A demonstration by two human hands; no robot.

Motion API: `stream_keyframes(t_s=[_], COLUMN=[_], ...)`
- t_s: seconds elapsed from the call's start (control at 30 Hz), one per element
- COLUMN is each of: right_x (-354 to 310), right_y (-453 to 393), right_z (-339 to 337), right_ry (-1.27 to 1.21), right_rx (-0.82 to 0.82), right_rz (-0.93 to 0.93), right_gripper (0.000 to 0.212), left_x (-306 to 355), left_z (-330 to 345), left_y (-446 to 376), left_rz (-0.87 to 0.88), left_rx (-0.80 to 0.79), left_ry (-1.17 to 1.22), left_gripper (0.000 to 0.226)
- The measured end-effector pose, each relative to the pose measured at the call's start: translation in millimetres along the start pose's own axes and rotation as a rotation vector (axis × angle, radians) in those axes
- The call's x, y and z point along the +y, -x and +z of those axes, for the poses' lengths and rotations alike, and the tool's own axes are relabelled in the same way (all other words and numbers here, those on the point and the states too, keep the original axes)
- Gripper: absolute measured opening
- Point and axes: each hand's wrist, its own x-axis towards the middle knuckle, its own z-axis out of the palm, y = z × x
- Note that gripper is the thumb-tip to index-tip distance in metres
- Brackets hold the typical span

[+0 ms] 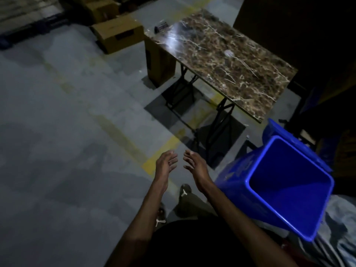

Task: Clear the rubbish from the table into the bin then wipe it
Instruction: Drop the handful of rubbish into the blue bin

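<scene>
A brown marble-patterned folding table [240,78] stands ahead, up and to the right. A small pale round scrap [228,53] lies near its middle, and a dark object [161,27] sits at its far left corner. An open blue bin [237,170] stands tilted at the lower right, beside my right arm; nothing shows inside it. My left hand [166,164] and my right hand [194,164] hover side by side over the floor, palms facing each other, fingers loosely curved, both holding nothing. Both are well short of the table.
Cardboard boxes [118,34] sit on the grey floor behind and under the table's left end. Yellow floor lines [159,151] run below my hands. Dark furniture fills the right side. A pale plastic-covered bundle [339,228] lies at the bottom right.
</scene>
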Motion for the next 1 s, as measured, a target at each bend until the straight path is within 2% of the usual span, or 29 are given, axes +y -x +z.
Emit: stream_keyframes(t_s=[0.17, 0.27, 0.4, 0.6, 0.7, 0.87, 1.0], right_x=[-13.6, -28.7, -64.7, -121.3, -136.8, -162.1, -189.6], right_y=[-50.8, -98.8, -175.2, -266.8, -300.1, -355.7, -415.9], right_z=[51.9, 89.0, 147.3, 220.2, 249.8, 306.7, 356.7], right_ry=[0.097, 0.187, 0.347, 0.494, 0.528, 0.582, 0.640], right_rx=[-0.052, -0.112, -0.237, -0.366, -0.377, -0.391, -0.361], right_rz=[0.019, -0.016, -0.086, -0.228, -0.227, -0.226, -0.256], right_gripper=[0.023, 0.016, 0.020, 0.022, 0.021, 0.019, 0.016], left_x=[40.7, 71.3, 127.1, 222.1, 253.9, 307.0, 362.8], left_z=[-23.7, -41.3, -65.6, -94.7, -101.9, -125.0, -147.3], left_y=[-38.6, -75.6, -131.5, -200.9, -231.8, -297.8, -367.4], left_rz=[0.051, 0.094, 0.151, 0.185, 0.170, 0.162, 0.200], left_rx=[0.080, 0.118, 0.190, 0.319, 0.371, 0.360, 0.342], left_ry=[-0.045, -0.155, -0.342, -0.368, -0.383, -0.420, -0.499], left_gripper=[0.025, 0.016, 0.020, 0.020, 0.020, 0.017, 0.025])
